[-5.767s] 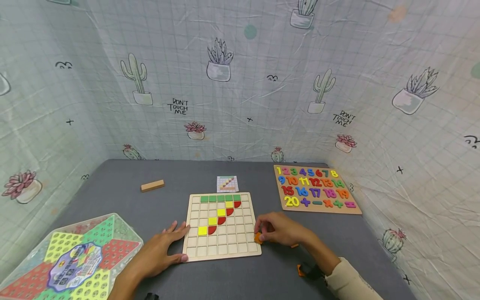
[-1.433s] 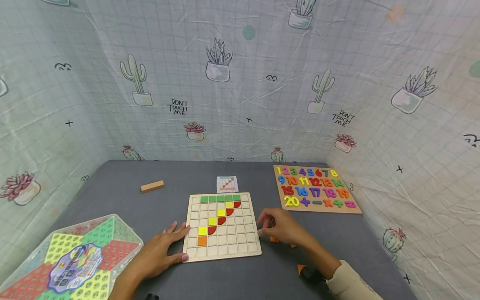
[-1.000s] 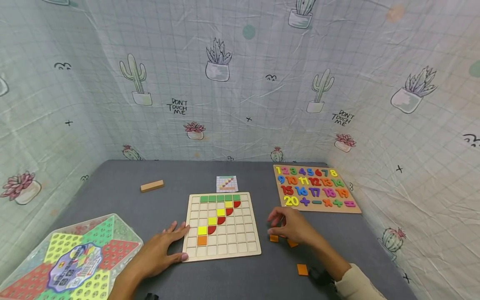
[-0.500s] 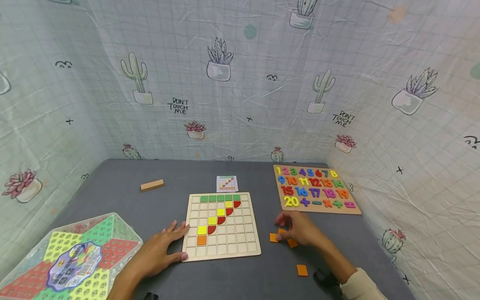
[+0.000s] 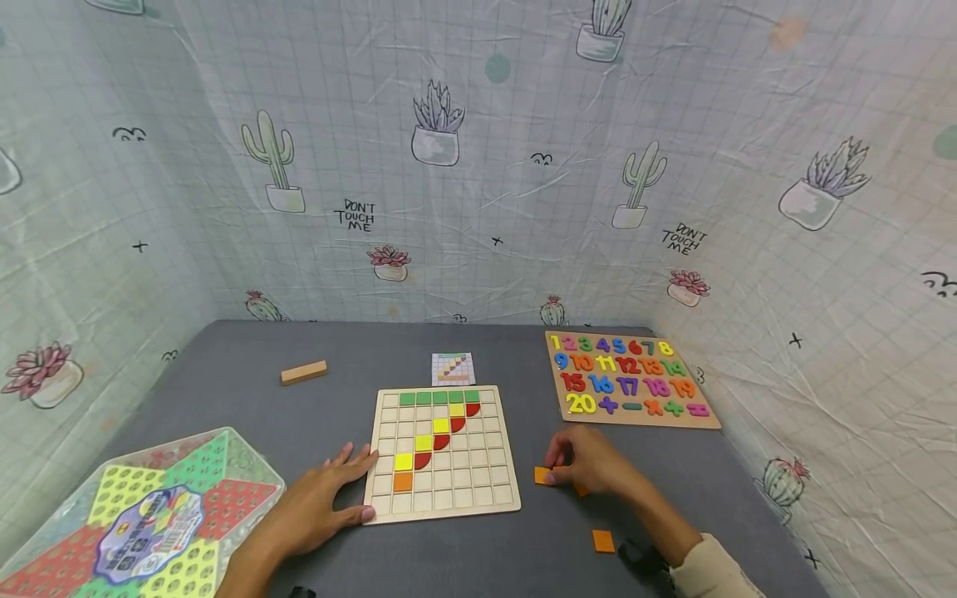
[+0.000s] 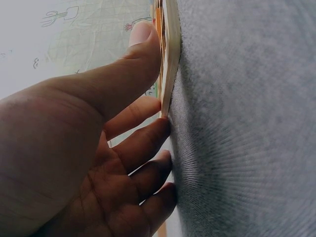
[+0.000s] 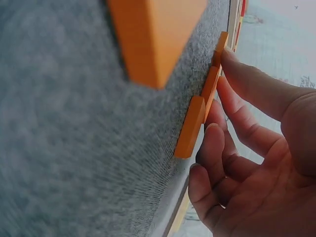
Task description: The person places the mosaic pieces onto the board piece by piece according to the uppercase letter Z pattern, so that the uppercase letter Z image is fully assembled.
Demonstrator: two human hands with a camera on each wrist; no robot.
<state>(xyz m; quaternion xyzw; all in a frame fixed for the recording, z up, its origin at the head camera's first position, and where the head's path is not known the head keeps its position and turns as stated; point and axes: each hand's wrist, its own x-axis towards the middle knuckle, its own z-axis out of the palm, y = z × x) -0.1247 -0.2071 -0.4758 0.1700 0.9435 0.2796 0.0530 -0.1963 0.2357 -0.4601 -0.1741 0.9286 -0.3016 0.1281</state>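
My left hand (image 5: 317,502) lies at the left edge of a wooden grid board (image 5: 471,473), with thumb and fingers spread against its rim. On the board are a row of green square tiles (image 5: 439,399), a diagonal of yellow square tiles (image 5: 424,443) with red quarter-round tiles (image 5: 422,460), and one orange square tile (image 5: 403,482). To the board's right, my right hand (image 5: 591,461) touches a loose orange tile (image 5: 542,476) with its thumb, the fingers loosely bent beside it. More orange tiles (image 7: 190,128) lie in a line under this hand, partly hidden in the head view.
Another orange tile (image 5: 603,541) lies near the right wrist. A pattern card (image 5: 452,369) sits behind the board. At the back right is a number puzzle board (image 5: 628,378). A wooden block (image 5: 304,372) and a colourful star-patterned game box (image 5: 149,515) are on the left.
An orange tile was placed on the board below the lowest yellow one. My right hand then moved right, to the loose orange tiles, and one has shifted slightly left. The left hand stayed still.
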